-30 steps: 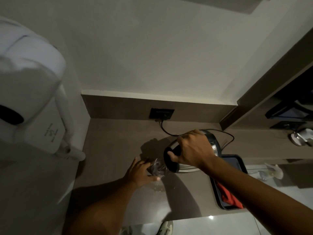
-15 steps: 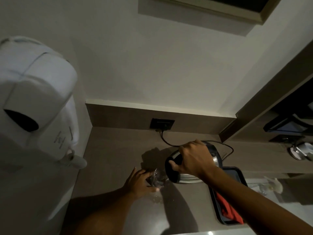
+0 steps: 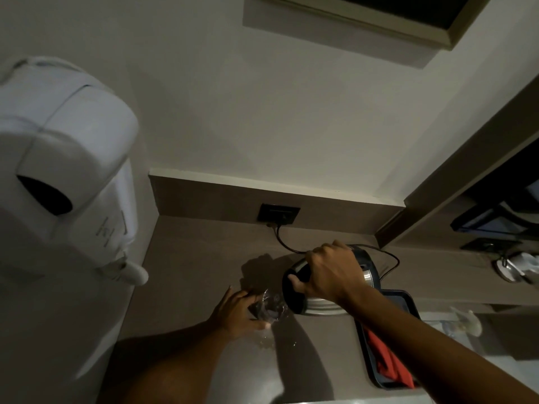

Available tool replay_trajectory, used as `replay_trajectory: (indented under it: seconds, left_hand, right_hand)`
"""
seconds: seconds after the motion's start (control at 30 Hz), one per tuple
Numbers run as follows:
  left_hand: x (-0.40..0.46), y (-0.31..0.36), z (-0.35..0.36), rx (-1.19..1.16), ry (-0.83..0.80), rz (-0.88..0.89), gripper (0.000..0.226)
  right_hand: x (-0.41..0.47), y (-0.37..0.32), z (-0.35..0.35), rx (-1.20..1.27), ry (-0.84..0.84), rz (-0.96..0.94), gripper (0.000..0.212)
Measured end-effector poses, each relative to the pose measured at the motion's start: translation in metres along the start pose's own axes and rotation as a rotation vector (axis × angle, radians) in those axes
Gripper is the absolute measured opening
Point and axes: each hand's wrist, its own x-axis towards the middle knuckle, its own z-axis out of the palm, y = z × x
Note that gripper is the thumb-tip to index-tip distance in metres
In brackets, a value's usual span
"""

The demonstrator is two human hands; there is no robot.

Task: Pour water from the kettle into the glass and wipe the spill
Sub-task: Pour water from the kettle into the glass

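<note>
My right hand (image 3: pixel 326 272) grips the handle of a steel and black kettle (image 3: pixel 294 293), which is tilted to the left with its mouth right over a clear glass (image 3: pixel 269 306). My left hand (image 3: pixel 237 312) is wrapped around the glass from the left and holds it on the brown counter (image 3: pixel 198 275). A few small wet spots (image 3: pixel 267 341) glint on the counter just in front of the glass. A red cloth (image 3: pixel 388 361) lies in a dark tray (image 3: pixel 405 298) under my right forearm.
A white wall-mounted hair dryer (image 3: pixel 67 182) hangs at the left over the counter edge. The kettle's cord (image 3: pixel 284 243) runs to a black wall socket (image 3: pixel 278 214). The kettle base (image 3: pixel 323 307) sits beside the tray. Shelves with dark items are at the right.
The view has tilted upward, so more wall shows. The kettle stays tilted over the glass and both hands keep their grips.
</note>
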Motion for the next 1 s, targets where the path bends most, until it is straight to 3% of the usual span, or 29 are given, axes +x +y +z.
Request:
replay_trajectory:
  seconds: [1.0]
  left_hand:
    - [0.0, -0.005, 0.005, -0.018, 0.0, -0.019, 0.098]
  right_hand:
    - [0.012, -0.014, 0.002, -0.048, -0.025, 0.003, 0.058]
